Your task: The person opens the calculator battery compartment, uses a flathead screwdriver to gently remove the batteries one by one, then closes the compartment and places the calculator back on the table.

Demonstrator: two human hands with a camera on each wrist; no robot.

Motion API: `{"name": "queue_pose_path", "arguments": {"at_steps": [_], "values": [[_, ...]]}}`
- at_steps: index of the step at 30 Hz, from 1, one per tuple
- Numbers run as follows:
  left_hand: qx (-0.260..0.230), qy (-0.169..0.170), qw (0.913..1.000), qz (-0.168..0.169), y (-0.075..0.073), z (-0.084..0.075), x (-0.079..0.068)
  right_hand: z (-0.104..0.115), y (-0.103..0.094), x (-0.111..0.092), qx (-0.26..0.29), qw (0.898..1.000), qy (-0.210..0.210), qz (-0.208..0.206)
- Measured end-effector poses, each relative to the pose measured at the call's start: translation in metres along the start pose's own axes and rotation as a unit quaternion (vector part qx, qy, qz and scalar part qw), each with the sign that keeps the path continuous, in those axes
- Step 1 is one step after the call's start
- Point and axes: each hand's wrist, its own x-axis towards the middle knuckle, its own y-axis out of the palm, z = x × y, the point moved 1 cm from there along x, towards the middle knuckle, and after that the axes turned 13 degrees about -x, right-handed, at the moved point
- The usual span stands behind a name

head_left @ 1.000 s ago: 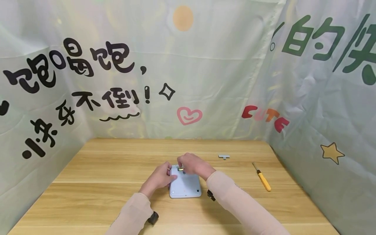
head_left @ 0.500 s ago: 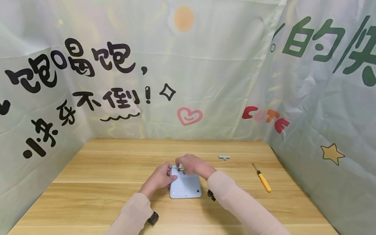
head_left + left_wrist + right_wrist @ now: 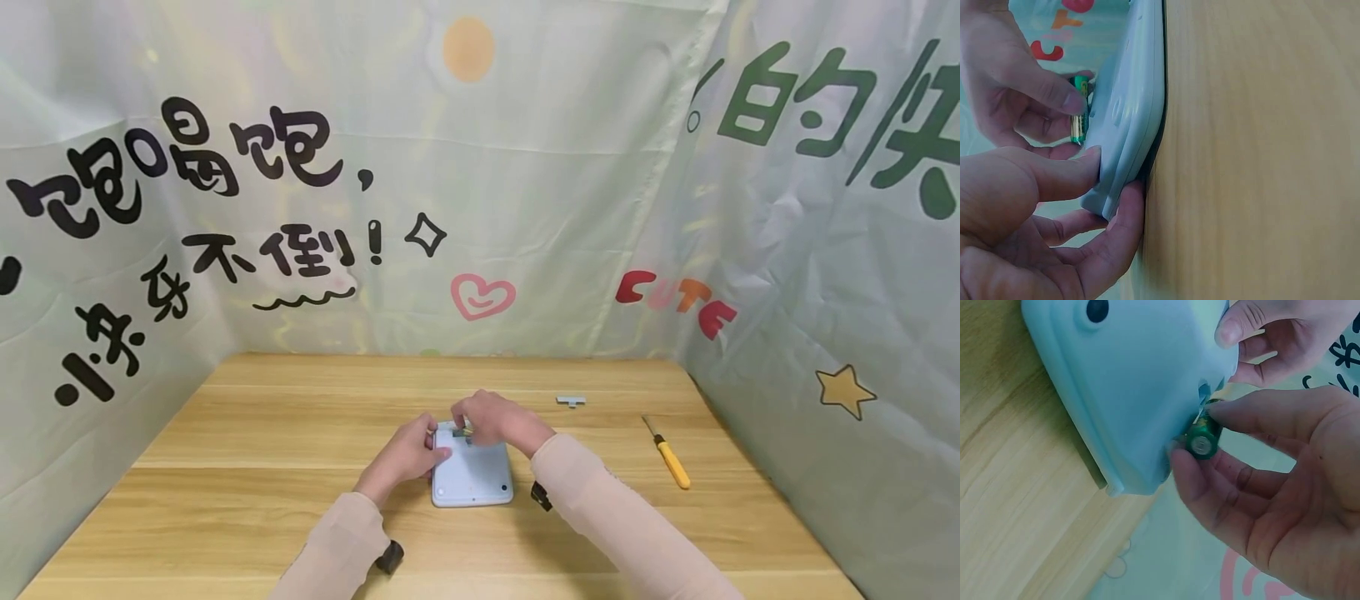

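Note:
A light-blue flat plastic device (image 3: pixel 472 479) with rounded corners lies back side up on the table, a small open battery slot (image 3: pixel 1204 392) near its far edge. My left hand (image 3: pixel 408 452) grips its left edge, thumb on top and fingers underneath, as the left wrist view shows. My right hand (image 3: pixel 491 417) pinches a green cylindrical battery (image 3: pixel 1202 442) between thumb and fingers. The battery (image 3: pixel 1079 119) sits just over the slot, one flat end facing the right wrist camera. Whether it still touches the slot I cannot tell. The right hand covers the device's upper right corner.
A small grey-blue battery cover (image 3: pixel 572 402) with a tab lies behind and to the right of the device. Farther right is a screwdriver (image 3: pixel 672 462) with a yellow handle. Printed cloth walls (image 3: pixel 562 208) stand along the back and both sides of the wooden table (image 3: pixel 262 467).
The battery at the slot has shifted slightly right and now looks tilted in my right fingers. My left hand, the device, the cover and the screwdriver have stayed in place.

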Motion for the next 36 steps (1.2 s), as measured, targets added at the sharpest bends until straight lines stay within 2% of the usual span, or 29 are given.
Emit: {"name": "queue_pose_path", "arguments": {"at_steps": [12,18,26,36], "values": [[-0.004,0.001,1.0,-0.001,0.0,-0.002,-0.002,-0.002,-0.003,-0.006,0.005,0.999,0.036,-0.013],[-0.004,0.002,1.0,-0.003,0.0,-0.001,-0.001,-0.007,-0.003,-0.01,0.013,0.999,0.052,-0.006],[-0.006,0.001,1.0,-0.003,0.0,0.0,-0.001,-0.019,0.0,-0.015,0.026,0.997,0.064,-0.028],[-0.006,-0.001,0.9999,-0.008,0.001,0.0,-0.002,-0.033,0.006,-0.024,0.031,0.996,0.077,-0.032]]}}
